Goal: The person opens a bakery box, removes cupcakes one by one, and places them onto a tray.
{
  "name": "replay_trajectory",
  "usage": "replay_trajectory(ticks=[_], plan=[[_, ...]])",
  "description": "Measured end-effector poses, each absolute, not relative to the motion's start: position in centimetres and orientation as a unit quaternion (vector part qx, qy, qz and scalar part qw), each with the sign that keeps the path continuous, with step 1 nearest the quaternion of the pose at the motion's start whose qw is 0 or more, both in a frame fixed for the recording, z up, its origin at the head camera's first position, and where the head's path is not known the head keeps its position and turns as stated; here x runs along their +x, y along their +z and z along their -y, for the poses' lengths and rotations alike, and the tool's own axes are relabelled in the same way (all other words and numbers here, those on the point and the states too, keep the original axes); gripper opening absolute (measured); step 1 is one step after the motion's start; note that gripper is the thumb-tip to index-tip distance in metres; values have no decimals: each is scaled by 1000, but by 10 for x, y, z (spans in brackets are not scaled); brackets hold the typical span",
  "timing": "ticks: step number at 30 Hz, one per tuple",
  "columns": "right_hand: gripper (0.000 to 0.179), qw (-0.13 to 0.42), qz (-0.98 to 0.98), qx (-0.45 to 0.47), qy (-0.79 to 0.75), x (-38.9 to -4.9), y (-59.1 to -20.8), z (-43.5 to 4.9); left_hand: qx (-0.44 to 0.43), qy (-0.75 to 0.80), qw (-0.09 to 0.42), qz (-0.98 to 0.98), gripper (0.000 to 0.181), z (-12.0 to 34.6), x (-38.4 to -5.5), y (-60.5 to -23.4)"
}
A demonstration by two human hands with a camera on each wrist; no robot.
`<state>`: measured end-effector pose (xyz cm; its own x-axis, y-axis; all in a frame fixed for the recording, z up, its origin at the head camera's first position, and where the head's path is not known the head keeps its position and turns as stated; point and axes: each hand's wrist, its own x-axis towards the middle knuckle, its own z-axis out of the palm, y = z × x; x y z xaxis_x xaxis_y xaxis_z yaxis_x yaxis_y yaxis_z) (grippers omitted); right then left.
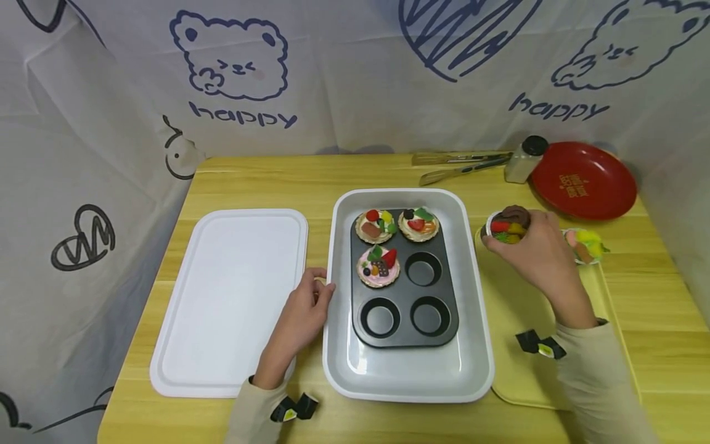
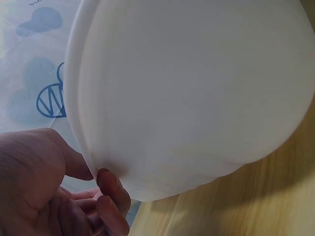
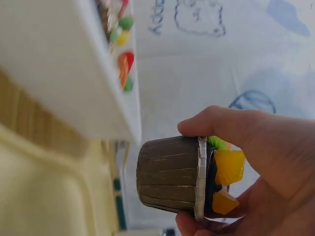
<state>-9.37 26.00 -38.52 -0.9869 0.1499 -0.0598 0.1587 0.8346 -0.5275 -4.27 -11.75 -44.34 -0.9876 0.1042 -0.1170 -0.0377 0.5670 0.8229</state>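
In my right hand (image 1: 538,262) the brown cupcake (image 3: 167,174) is pinched about its pale rim, thumb on one side, fingertips opposite; I'd judge it light, its pleated wrapper stiff enough to carry but liable to dent under a hard squeeze, and the fruit pieces on top look easy to knock off, so I would hold the wrapper wall just under that rim. The hand reaches forward with the toppings facing my head camera, over the far part of the yellow tray (image 1: 516,382); just to its right another topped cup (image 1: 588,245) is partly hidden. To its left is the white tray (image 1: 408,370), its far side rim pinched by my left hand (image 1: 302,317), with the muffin pan (image 1: 406,331) and three tarts (image 1: 375,226) inside; beyond the right hand lies the red plate (image 1: 604,182)
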Motion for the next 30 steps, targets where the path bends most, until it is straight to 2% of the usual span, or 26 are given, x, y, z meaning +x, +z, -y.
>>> replay_trajectory(ticks=[8,14,17,23,26,30], plan=[[78,42,-961,131,-242,-100,-401,-286,17,467,76,-881,27,118,-44,-442],[76,48,-962,125,-237,-105,-415,-292,18,465,75,-882,28,118,-45,-442],[85,65,-960,124,-244,-107,-422,-294,18,465,73,-882,27,118,-45,-442],[89,81,-956,124,-255,-109,-431,-296,19,468,72,-881,28,116,-46,-443],[88,84,-955,122,-255,-108,-434,-296,16,470,77,-879,28,116,-44,-444],[77,78,-956,116,-258,-106,-439,-295,15,471,78,-879,27,117,-42,-445]])
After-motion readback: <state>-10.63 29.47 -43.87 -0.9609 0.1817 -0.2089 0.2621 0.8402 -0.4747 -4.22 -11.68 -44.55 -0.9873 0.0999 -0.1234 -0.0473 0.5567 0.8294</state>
